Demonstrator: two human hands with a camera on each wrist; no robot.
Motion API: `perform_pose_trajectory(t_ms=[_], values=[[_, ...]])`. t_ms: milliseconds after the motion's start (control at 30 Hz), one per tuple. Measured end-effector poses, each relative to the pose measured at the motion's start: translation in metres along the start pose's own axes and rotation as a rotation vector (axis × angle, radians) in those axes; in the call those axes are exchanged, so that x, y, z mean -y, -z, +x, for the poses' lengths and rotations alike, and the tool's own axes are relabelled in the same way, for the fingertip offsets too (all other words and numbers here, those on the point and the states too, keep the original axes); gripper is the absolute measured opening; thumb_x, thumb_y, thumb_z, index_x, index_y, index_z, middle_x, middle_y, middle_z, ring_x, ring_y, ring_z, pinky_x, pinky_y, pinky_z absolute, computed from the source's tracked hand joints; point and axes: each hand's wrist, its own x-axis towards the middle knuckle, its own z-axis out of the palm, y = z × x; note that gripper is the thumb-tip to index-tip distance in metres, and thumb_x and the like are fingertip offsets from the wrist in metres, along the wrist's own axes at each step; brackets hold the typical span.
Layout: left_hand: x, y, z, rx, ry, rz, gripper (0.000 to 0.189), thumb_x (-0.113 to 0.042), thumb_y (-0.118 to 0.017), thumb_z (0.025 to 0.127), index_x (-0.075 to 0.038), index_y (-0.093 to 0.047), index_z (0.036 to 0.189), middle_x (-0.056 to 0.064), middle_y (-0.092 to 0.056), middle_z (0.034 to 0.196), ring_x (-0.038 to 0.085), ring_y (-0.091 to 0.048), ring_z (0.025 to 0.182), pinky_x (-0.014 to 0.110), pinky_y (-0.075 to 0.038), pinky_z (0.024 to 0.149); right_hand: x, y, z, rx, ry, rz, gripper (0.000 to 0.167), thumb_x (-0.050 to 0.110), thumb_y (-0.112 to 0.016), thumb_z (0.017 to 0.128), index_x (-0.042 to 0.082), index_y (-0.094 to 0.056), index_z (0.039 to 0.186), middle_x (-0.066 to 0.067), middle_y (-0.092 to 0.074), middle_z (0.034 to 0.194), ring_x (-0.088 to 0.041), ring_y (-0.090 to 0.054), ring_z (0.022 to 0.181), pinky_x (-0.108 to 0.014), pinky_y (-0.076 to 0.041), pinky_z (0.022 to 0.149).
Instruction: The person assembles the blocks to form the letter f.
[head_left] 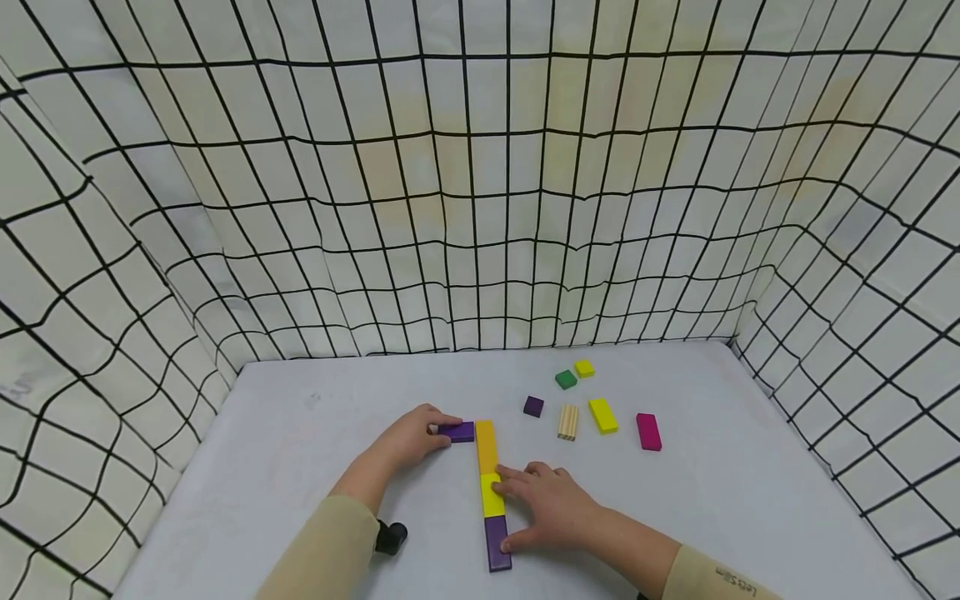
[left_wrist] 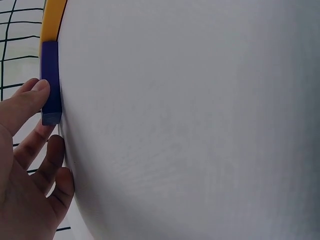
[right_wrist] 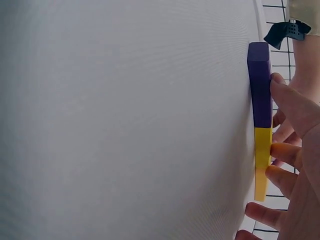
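On the white table, my left hand [head_left: 408,435] pinches a purple block [head_left: 459,432] between thumb and fingers. Its end meets the side of an orange block [head_left: 486,446] near that block's far end, at about a right angle. Orange, a yellow block [head_left: 491,500] and a second purple block [head_left: 497,546] lie end to end in one straight row. Along the row's right side rests my right hand [head_left: 555,508], thumb against the near purple block and spread fingers touching around the yellow and orange blocks. The right wrist view shows those fingertips at the row's edge.
Behind the right hand lie loose blocks: a small dark one [head_left: 533,407], a ridged wooden one [head_left: 567,422], a yellow one [head_left: 603,416], a magenta one [head_left: 648,432], a small green one [head_left: 566,380] and a small yellow one [head_left: 584,368]. Black netting [head_left: 510,200] over white cloth surrounds the table.
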Motion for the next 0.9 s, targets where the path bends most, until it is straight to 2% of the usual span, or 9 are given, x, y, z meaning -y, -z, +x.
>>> perform_pose_trajectory(t_ms=[467, 667, 900], values=[[0.0046, -0.0004, 0.0009, 0.011, -0.014, -0.032, 0.033, -0.027, -0.07, 0.093, -0.034, -0.069, 0.125, 0.002, -0.059, 0.123, 0.021, -0.055, 0.1, 0.047, -0.048, 0.096, 0.0004, -0.0012, 0.0009, -0.005, -0.001, 0.004, 0.074, 0.069, -0.073, 0.072, 0.041, -0.055, 0.138, 0.016, -0.038, 0.155, -0.028, -0.043, 0.132, -0.055, -0.042, 0.1], [0.0077, -0.0012, 0.0023, -0.008, 0.014, -0.073, 0.035, -0.021, -0.067, 0.095, -0.031, -0.068, 0.128, 0.003, -0.061, 0.121, 0.022, -0.055, 0.098, 0.046, -0.049, 0.092, 0.0011, 0.0001, 0.0002, -0.001, -0.002, 0.004, 0.074, 0.07, -0.073, 0.072, 0.041, -0.055, 0.138, 0.016, -0.037, 0.155, -0.027, -0.042, 0.132, -0.055, -0.042, 0.1], [0.0063, -0.0012, 0.0024, -0.016, -0.002, -0.093, 0.031, -0.018, -0.069, 0.094, -0.027, -0.071, 0.123, 0.002, -0.062, 0.116, 0.02, -0.056, 0.095, 0.045, -0.049, 0.09, 0.0014, 0.0005, 0.0006, 0.004, -0.012, 0.009, 0.073, 0.069, -0.074, 0.072, 0.042, -0.055, 0.137, 0.016, -0.038, 0.154, -0.028, -0.042, 0.132, -0.055, -0.042, 0.101]])
